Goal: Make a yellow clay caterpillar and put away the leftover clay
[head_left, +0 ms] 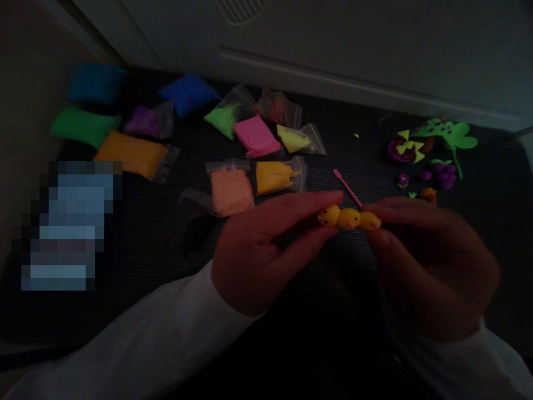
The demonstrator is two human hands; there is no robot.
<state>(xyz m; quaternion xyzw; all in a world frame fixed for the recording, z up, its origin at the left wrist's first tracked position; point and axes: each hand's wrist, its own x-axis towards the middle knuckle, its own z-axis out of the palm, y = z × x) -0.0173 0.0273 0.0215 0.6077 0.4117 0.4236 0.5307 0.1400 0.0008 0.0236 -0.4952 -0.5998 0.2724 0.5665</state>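
Observation:
A row of three small yellow clay chicks [350, 219], with dark dot eyes and pale orange beaks, is held up in front of me. At its left end my left hand [254, 253] grips between thumb and fingers. The thumb and forefinger of my right hand [437, 266] pinch the right end. Just behind the chicks a pink modelling tool [347, 188] lies on the dark table, its lower tip close to my right fingers.
Bags of coloured clay, such as pink [257, 136], peach [232, 190], yellow [275, 176] and orange [131, 154], spread behind and left of my hands. Purple clay grapes [443, 175] and a green leafy clay piece [447, 133] lie at right. A blurred-out phone-like screen [70, 222] is at left.

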